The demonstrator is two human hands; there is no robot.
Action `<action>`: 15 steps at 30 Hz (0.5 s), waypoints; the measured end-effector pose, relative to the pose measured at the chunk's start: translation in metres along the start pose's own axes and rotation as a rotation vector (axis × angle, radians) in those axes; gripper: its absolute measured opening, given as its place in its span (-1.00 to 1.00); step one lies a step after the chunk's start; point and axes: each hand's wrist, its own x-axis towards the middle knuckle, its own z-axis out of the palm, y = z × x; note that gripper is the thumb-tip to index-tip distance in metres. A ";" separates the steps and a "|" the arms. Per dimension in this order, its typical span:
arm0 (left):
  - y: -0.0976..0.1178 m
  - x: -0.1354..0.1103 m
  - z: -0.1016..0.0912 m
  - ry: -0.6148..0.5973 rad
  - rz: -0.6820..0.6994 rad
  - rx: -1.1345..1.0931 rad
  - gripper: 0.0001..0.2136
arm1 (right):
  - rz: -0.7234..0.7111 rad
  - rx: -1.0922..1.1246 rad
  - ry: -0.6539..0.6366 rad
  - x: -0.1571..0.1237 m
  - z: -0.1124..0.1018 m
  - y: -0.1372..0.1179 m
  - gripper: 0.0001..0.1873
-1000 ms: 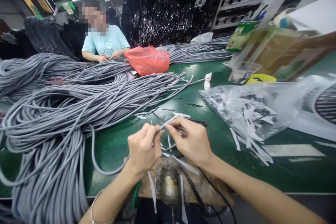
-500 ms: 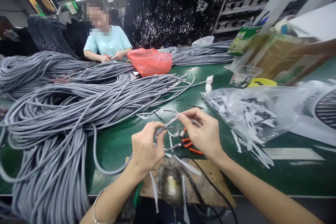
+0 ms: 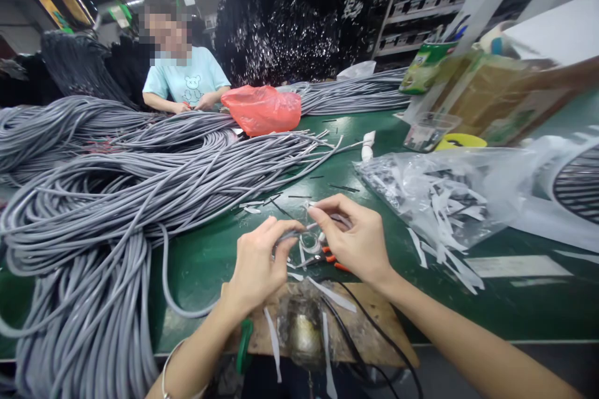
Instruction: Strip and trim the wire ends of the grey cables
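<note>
My left hand [image 3: 264,262] is closed round a grey cable [image 3: 186,310], with the cable's end poking out between thumb and forefinger. Thumb and fingers of my right hand [image 3: 353,237] pinch the stripped end of that same cable, where thin pale strands [image 3: 309,206] show. The exact grip of the right fingertips is too small to make out. Below the hands, orange-handled pliers [image 3: 331,257] lie on the green table [image 3: 196,268], partly hidden by my right hand. Beside them is a loose coil of clear strip [image 3: 309,242].
Bundled grey cables [image 3: 116,199] cover the left side. A metal device [image 3: 304,330] sits on a wooden board [image 3: 369,305] before me. To the right lie a clear plastic bag [image 3: 435,199] and white strips. Across the table, a person [image 3: 185,81] works beside a red bag [image 3: 262,110].
My hands stay on the cable; its end now sits lower and flatter between them, and the left fingers have straightened slightly. The whole view has shifted a little.
</note>
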 end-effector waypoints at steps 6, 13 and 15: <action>-0.007 0.004 -0.005 -0.214 0.003 -0.012 -0.75 | -0.007 -0.044 -0.047 0.002 0.001 0.003 -0.85; -0.012 0.006 -0.015 -0.277 0.022 -0.163 -0.78 | 0.002 -0.112 -0.004 0.004 0.005 0.004 -0.85; -0.015 0.008 -0.017 -0.286 0.043 -0.214 -0.80 | 0.013 -0.113 0.011 0.005 0.007 0.003 -0.84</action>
